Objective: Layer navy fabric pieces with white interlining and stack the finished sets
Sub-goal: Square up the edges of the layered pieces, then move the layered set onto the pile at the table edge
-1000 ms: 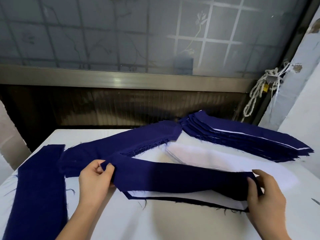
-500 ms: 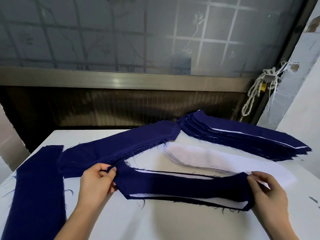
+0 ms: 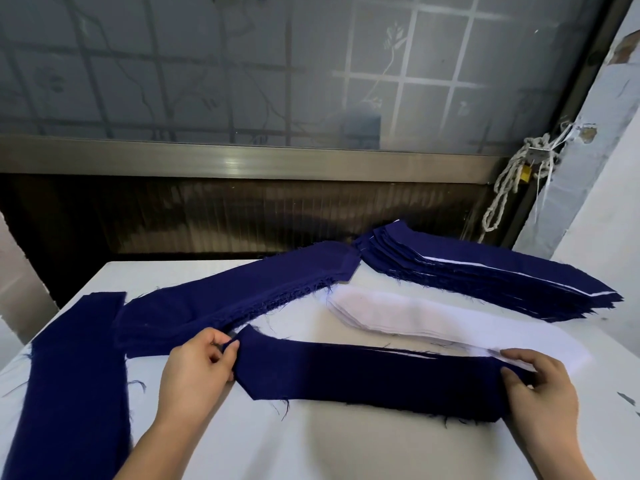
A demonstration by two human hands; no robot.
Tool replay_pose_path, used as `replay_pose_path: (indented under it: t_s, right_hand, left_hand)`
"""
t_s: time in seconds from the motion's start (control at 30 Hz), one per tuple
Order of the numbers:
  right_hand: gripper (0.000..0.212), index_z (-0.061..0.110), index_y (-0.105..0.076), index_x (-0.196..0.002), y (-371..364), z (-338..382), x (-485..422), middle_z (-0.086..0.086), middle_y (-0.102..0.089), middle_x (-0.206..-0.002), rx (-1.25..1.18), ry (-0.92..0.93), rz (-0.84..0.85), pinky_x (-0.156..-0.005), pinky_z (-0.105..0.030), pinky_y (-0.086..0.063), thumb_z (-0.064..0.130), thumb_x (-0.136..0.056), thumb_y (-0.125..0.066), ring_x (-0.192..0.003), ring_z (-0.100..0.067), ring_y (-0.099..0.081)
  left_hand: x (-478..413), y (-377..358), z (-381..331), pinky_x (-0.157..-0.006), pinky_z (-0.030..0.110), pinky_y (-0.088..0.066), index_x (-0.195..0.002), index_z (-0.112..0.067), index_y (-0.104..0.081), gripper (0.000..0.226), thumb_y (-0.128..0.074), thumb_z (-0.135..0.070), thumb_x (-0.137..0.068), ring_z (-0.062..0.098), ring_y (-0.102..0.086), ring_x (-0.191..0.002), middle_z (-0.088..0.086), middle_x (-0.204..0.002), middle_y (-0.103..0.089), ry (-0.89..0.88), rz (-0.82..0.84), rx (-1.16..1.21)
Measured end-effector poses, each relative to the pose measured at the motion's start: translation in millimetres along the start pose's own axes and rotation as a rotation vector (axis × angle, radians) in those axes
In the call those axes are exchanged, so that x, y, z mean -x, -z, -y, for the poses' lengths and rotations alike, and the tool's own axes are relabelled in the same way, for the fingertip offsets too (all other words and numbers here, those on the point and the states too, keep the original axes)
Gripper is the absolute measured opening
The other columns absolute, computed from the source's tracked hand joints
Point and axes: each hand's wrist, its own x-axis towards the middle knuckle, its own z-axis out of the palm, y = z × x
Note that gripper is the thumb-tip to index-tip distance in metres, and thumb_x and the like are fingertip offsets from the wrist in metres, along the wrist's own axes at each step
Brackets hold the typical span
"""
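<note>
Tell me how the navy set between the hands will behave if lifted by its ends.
Probably floppy: the navy set lies thin and flat on the table, so its middle would likely sag. Likely light: the left hand and right hand each hold an end in a fingertip grip. Layers may slip; a white edge peeks out.

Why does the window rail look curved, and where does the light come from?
Head view: the wide lens bows the metal window rail and splays the table. Head view again: soft daylight comes through the frosted window, without glare; the navy strip gripped by the left hand and right hand looks nearly black and casts a faint shadow.
</note>
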Motion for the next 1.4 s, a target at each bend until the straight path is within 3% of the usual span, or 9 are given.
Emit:
replay_pose_path:
  t_s: [0.1,0.67,0.77,0.83,0.97,1.07,1.2,1.33,1.4]
  right_hand:
    - [0.029,0.029,-0.069,-0.082,-1,0,-3,0.000,-0.059,-0.103,0.043,-0.047,0.023,-0.082,-0.033,-0.042,0.000,-0.082,-0.063,-0.080,-0.018,-0.059]
    - [0.009,0.017,-0.069,-0.084,2,11,0,-0.009,-0.066,-0.095,0.066,-0.115,-0.016,-0.079,-0.033,-0.041,0.009,-0.085,-0.068,-0.076,-0.022,-0.058]
    - [0.006,0.016,-0.069,-0.084,2,12,1,-0.009,-0.066,-0.094,0.068,-0.123,-0.052,-0.078,-0.031,-0.039,0.011,-0.086,-0.067,-0.072,-0.018,-0.057]
    - [0.005,0.016,-0.068,-0.084,3,11,1,-0.010,-0.065,-0.095,0.066,-0.139,-0.100,-0.080,-0.032,-0.040,0.013,-0.086,-0.065,-0.073,-0.022,-0.058]
    - [0.006,0.016,-0.065,-0.084,7,10,2,-0.016,-0.063,-0.098,0.137,-0.194,-0.162,-0.090,-0.045,-0.045,0.015,-0.084,-0.059,-0.086,-0.035,-0.056]
    - [0.029,0.016,-0.063,-0.088,7,15,5,-0.019,-0.060,-0.106,0.301,-0.220,-0.121,-0.094,-0.051,-0.040,0.038,-0.077,-0.048,-0.100,-0.043,-0.052]
    - [0.053,0.013,-0.062,-0.100,4,16,5,-0.026,-0.054,-0.111,0.487,-0.224,-0.067,-0.092,-0.048,-0.035,0.047,-0.067,-0.038,-0.105,-0.045,-0.046]
    - [0.042,0.014,-0.066,-0.096,0,11,1,-0.022,-0.055,-0.107,0.603,-0.219,0.021,-0.090,-0.046,-0.036,0.052,-0.082,-0.053,-0.102,-0.042,-0.047]
    - [0.029,0.017,-0.065,-0.092,-1,10,-1,-0.018,-0.058,-0.105,0.589,-0.188,0.058,-0.088,-0.044,-0.038,0.045,-0.084,-0.063,-0.100,-0.040,-0.048]
  left_hand:
    - [1,-1,-1,-0.055,0.029,-0.046,-0.073,-0.031,-0.057,0.021,-0.068,-0.027,-0.091,0.010,-0.061,-0.056,-0.014,-0.050,-0.062,-0.008,0.004,-0.152]
    - [1,-2,-1,-0.050,0.026,-0.037,-0.070,-0.034,-0.056,0.024,-0.070,-0.029,-0.089,0.008,-0.056,-0.055,-0.012,-0.049,-0.058,0.024,-0.093,-0.163]
    - [1,-2,-1,-0.050,0.026,-0.036,-0.083,-0.030,-0.058,0.013,-0.070,-0.030,-0.089,0.006,-0.054,-0.057,-0.013,-0.054,-0.057,0.036,-0.143,-0.158]
    - [0,-1,-1,-0.051,0.029,-0.036,-0.096,-0.025,-0.058,0.015,-0.069,-0.033,-0.089,0.007,-0.053,-0.058,-0.012,-0.058,-0.056,0.045,-0.199,-0.142]
    - [1,-1,1,-0.052,0.028,-0.034,-0.087,-0.028,-0.061,0.023,-0.064,-0.050,-0.088,0.010,-0.053,-0.059,-0.017,-0.061,-0.056,0.027,-0.191,-0.256]
    - [2,-4,2,-0.054,0.027,-0.036,-0.087,-0.029,-0.064,0.037,-0.060,-0.065,-0.083,0.013,-0.055,-0.066,-0.017,-0.069,-0.058,-0.003,-0.154,-0.401]
    - [0,-9,4,-0.059,0.029,-0.044,-0.094,-0.028,-0.063,0.051,-0.057,-0.075,-0.077,0.016,-0.062,-0.081,-0.012,-0.086,-0.062,-0.030,-0.102,-0.493]
    - [-1,-10,7,-0.051,0.026,-0.033,-0.070,-0.034,-0.051,0.046,-0.058,-0.079,-0.073,0.011,-0.052,-0.073,-0.017,-0.071,-0.050,-0.087,-0.026,-0.503]
    - [-1,-9,8,-0.054,0.026,-0.033,-0.073,-0.035,-0.049,0.045,-0.061,-0.078,-0.071,0.009,-0.050,-0.077,-0.018,-0.074,-0.048,-0.106,0.000,-0.486]
